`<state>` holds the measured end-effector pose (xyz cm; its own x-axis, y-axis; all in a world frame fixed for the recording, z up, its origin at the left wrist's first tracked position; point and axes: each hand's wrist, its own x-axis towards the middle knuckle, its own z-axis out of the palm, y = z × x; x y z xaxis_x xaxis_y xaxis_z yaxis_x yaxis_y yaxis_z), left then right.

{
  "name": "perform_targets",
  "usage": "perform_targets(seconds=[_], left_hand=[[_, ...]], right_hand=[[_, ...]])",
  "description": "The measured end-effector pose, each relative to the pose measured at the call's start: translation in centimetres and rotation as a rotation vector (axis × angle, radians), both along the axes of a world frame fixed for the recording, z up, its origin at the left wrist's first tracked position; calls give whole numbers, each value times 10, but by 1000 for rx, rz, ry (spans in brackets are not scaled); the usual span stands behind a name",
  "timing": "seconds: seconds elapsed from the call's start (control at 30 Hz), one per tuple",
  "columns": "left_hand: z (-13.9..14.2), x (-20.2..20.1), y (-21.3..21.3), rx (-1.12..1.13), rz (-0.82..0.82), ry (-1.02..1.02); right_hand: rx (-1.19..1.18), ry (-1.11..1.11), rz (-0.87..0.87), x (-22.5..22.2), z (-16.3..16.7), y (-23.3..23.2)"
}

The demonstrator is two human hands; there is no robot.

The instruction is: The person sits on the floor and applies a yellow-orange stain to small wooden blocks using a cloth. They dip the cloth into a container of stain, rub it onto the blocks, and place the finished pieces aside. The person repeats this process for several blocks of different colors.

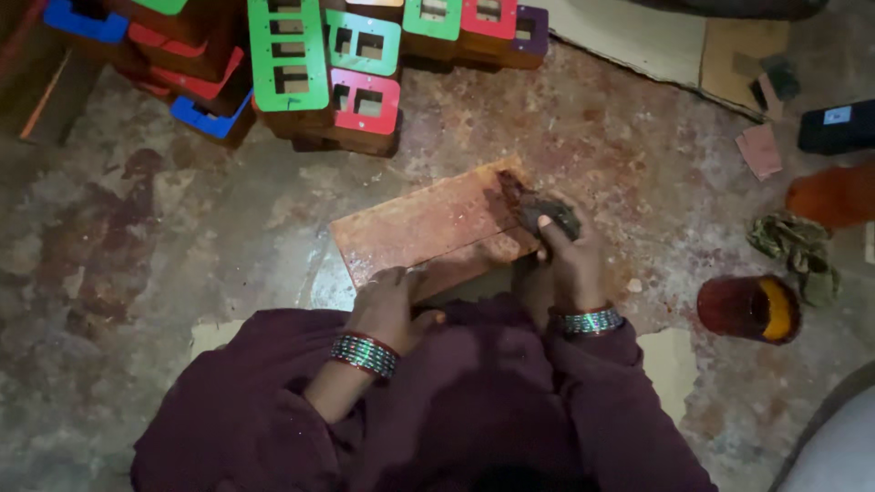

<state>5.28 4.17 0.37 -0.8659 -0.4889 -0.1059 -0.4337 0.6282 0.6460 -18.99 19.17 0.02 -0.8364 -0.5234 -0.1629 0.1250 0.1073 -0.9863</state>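
reddish-brown wood, that is the board [428, 228] lying flat on the stained floor [137, 255], right in front of the seated person's lap. the left hand [390, 308] rests on the board's near edge, fingers curled down over it, pressing it in place. the right hand [565, 257] is at the board's right end, fingers closed around a dark wadded rag [547, 211]; the rag pokes out above the fingertips and touches the board's far right corner, where a dark smear shows on the wood. both wrists carry bands of shiny bangles.

beyond the board, toward the top, stands a stack of wooden boxes with bright faceplates [351, 77] in green, red, blue and purple, each with square cut-outs. to the right of the board, well apart from it, sits a red cup [743, 308] with something yellow inside, and just past that cup a crumpled greenish cloth [802, 248]. further right of the board lies an orange thing [834, 194], too blurred to tell what.
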Motion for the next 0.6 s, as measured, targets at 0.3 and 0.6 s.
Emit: perform_targets(seconds=[0.3,0.6], left_hand=[[10,-9,8,103,8,-180],[12,-16,10,98,-29,-296]], right_hand=[[89,115,3,-9,3,-2],[60,78,-4,-11,4,-2]])
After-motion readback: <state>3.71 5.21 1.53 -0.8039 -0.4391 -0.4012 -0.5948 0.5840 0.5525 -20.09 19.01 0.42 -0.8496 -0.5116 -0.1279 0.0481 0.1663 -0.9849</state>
